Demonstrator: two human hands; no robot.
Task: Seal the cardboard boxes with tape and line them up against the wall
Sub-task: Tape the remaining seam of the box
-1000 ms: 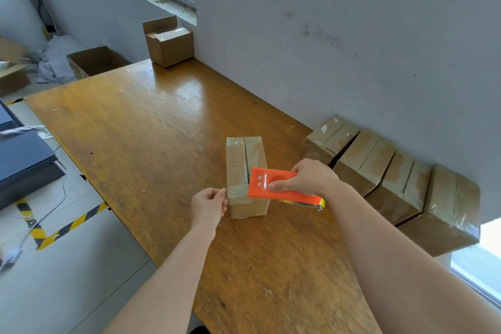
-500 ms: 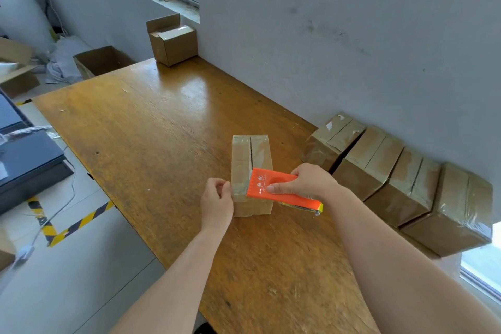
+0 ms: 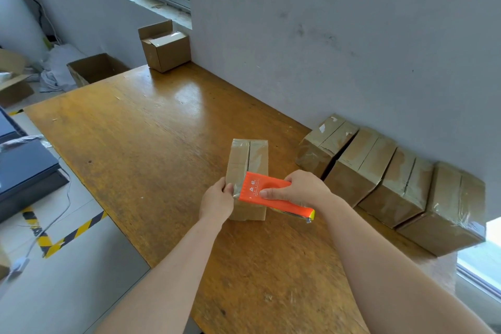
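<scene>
Left hand (image 3: 217, 199) pinches tape end (image 3: 235, 189) onto box (image 3: 248, 168) just under its fingers (image 3: 227, 186), right hand (image 3: 298, 190) curled round orange tape dispenser (image 3: 267, 192) right beside them; tape could wrinkle or miss the seam (image 3: 249, 154) if pull skews.

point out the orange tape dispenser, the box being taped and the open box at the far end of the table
orange tape dispenser (image 3: 254, 188), head view, on its flat orange side
box being taped (image 3: 259, 157), head view, on its top right flap
open box (image 3: 173, 54), head view, on its side wall facing the camera
</scene>
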